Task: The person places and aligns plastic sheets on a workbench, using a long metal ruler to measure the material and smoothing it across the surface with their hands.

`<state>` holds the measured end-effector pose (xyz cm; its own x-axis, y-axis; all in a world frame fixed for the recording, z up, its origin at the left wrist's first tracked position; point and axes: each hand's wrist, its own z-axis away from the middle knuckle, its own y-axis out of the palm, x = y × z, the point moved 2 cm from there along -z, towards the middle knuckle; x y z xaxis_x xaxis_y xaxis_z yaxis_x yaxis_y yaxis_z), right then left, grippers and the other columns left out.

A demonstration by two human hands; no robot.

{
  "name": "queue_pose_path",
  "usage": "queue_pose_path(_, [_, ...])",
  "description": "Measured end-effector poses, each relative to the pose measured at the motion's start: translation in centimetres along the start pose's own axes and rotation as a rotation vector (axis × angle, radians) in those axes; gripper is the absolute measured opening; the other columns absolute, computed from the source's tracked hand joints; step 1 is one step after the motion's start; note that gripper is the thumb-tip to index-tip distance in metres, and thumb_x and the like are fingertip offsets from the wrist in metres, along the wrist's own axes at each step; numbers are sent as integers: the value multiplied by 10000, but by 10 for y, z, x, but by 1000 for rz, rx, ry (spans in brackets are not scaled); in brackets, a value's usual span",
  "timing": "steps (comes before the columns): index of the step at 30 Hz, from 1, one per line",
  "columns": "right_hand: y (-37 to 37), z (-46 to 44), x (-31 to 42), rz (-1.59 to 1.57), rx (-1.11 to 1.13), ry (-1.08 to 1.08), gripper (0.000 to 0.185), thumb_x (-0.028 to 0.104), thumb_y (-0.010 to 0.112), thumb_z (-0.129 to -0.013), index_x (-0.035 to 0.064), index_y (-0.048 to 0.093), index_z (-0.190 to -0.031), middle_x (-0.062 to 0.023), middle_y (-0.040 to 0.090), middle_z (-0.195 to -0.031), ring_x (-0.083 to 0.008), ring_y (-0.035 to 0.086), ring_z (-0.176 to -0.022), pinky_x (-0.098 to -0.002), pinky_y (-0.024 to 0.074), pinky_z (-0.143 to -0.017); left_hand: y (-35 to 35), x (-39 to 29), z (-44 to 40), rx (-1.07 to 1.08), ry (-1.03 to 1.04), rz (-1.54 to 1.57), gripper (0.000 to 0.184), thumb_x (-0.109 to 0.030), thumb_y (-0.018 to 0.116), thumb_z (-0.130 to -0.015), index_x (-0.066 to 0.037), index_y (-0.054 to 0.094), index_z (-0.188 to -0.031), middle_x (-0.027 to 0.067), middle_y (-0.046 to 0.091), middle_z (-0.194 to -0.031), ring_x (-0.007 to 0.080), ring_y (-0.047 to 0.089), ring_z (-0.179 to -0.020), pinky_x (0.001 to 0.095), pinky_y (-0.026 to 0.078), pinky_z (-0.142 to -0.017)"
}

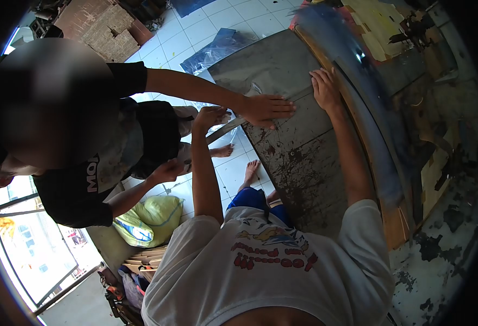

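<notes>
My left hand is raised just off the left edge of the dark worktable, its fingers curled in. What they hold, if anything, is hidden. A narrow grey strip slants past below that hand from the table edge. My right hand rests on the far right part of the tabletop with fingers stretched out, beside a long wooden edge strip. A co-worker's hand lies flat on the table between my hands. Near it is a small piece of clear plastic.
At the left stands a co-worker in a dark shirt, with the other hand low near the strip. Blurred blue material runs along the table's right side. Behind lie blue sheets in plastic; a yellow-green sack sits lower left.
</notes>
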<state>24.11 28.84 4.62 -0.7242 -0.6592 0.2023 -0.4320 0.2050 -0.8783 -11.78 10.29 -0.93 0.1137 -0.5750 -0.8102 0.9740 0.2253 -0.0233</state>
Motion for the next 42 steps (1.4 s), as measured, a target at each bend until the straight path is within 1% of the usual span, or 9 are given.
queue_pose_path(8, [1, 0, 0, 21, -11, -14, 241, 198, 454, -931, 69, 604, -1070, -61, 575, -1085, -269, 489, -1109, -514, 250, -1078, 8, -4, 9, -15, -13, 92, 266, -199, 582, -899, 45, 634, -992, 83, 671, -823, 107, 584, -618, 219, 466, -552])
queue_pose_path(12, [2, 2, 2, 34, -16, -9, 230, 178, 471, -920, 68, 602, -1074, -66, 571, -1086, -263, 493, -1102, -507, 253, -1081, 23, -3, 18, -28, -6, 212, 293, -119, 562, -889, 51, 487, -1115, 148, 652, -925, 181, 650, -787, 278, 543, -649])
queue_pose_path(16, [3, 5, 6, 86, 15, 24, 236, 160, 480, -913, 68, 596, -1097, -65, 562, -1129, -266, 483, -1133, -482, 262, -1082, 32, 14, 20, -39, 147, 57, 498, -27, 735, -734, 76, 395, -1084, 207, 640, -782, 217, 662, -653, 296, 553, -540])
queue_pose_path(26, [7, 34, 54, -78, 351, -112, 482, 321, 354, -970, 71, 349, -1382, -73, 303, -1455, -239, 243, -1358, -417, 183, -1130, 49, 24, 25, -91, 229, 167, 536, -99, 754, -741, 80, 402, -1105, 132, 618, -746, 144, 573, -509, 249, 487, -443])
queue_pose_path(32, [18, 33, 25, 185, 157, 352, 559, 393, 360, -964, 18, 316, -1377, -128, 304, -1444, -264, 240, -1354, -404, 178, -1132, 56, 16, 39, -101, 184, 172, 271, -129, 719, -779, 38, 523, -864, 90, 609, -640, 77, 467, -404, 215, 323, -341])
queue_pose_path(35, [20, 31, 48, 221, -70, 708, 601, 389, 465, -934, -64, 355, -1314, -239, 447, -1295, -306, 462, -1201, -396, 371, -1031, 60, 16, 45, -121, 234, 239, 357, -128, 734, -765, 62, 516, -974, 82, 595, -658, 70, 434, -405, 208, 294, -341])
queue_pose_path(38, [-2, 31, 111, -880, -54, 1302, 628, 380, 577, -875, -130, 431, -1211, -263, 565, -1074, -306, 625, -928, -372, 525, -812, 62, 9, 52, -116, 250, 296, 294, -124, 714, -781, 43, 534, -943, 55, 572, -638, 57, 422, -414, 201, 284, -350])
queue_pose_path(40, [30, 35, 146, -1395, -36, 1413, 578, 408, 594, -857, -132, 542, -1055, -218, 616, -882, -270, 651, -712, -343, 542, -621, 70, -8, 70, -140, 252, 338, 265, -119, 706, -787, 37, 536, -916, 50, 572, -636, 51, 416, -416, 198, 284, -352])
queue_pose_path(42, [60, 28, 174, -1237, -8, 1317, 525, 404, 583, -865, -115, 577, -942, -203, 623, -841, -255, 647, -699, -338, 541, -600, 72, -5, 70, -124, 265, 324, 260, -121, 706, -787, 36, 534, -902, 53, 578, -643, 53, 419, -414, 198, 290, -354])
